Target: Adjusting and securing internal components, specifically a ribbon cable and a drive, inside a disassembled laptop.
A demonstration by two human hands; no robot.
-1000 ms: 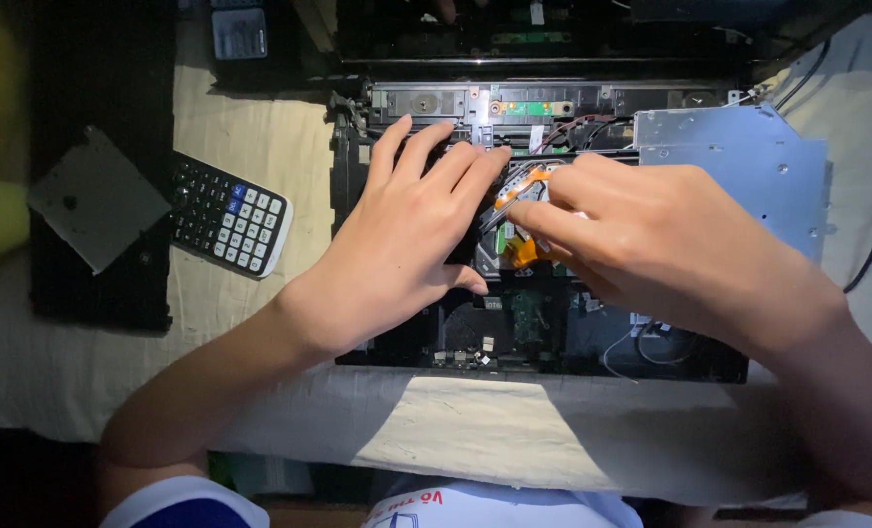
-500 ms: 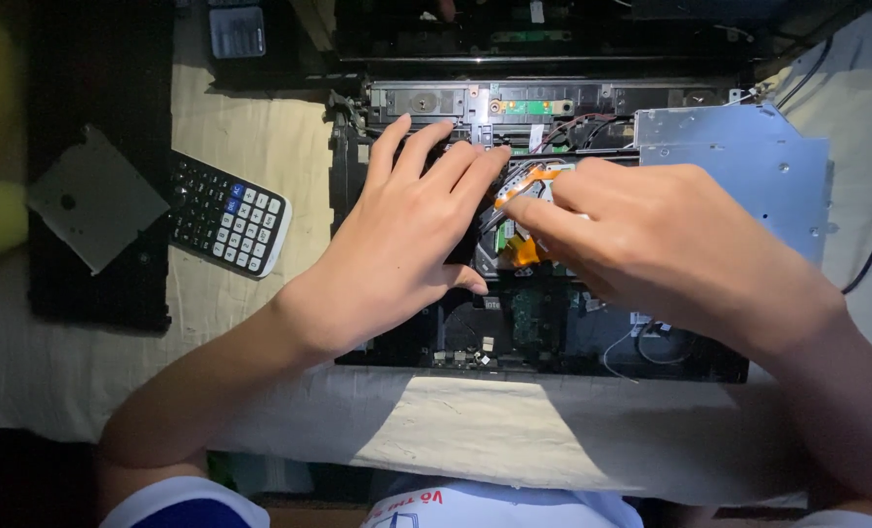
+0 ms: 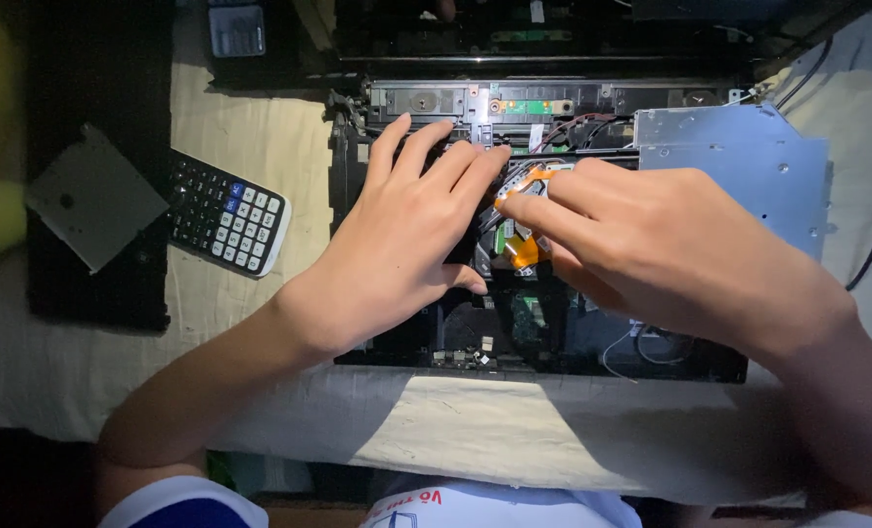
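**Hands on the opened laptop**

Head view: nothing has shifted since a second ago. Left hand (image 3: 411, 230) lies flat, released, on the laptop chassis (image 3: 553, 332). Right hand (image 3: 651, 244) pinches the orange ribbon cable (image 3: 524, 249) at the chassis centre. A calculator (image 3: 225, 210) lies toward the worktop's left edge.

Bare forearms, white short sleeve (image 3: 177, 497) w/ blue patch, white shirt front.

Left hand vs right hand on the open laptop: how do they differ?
The left hand lies flat, palm down, fingers spread over the open laptop chassis; the right hand is curled, its fingertips pressed at the orange flex cable. The left comes in from the lower left, the right from the lower right. Both are bare and meet over the chassis middle.
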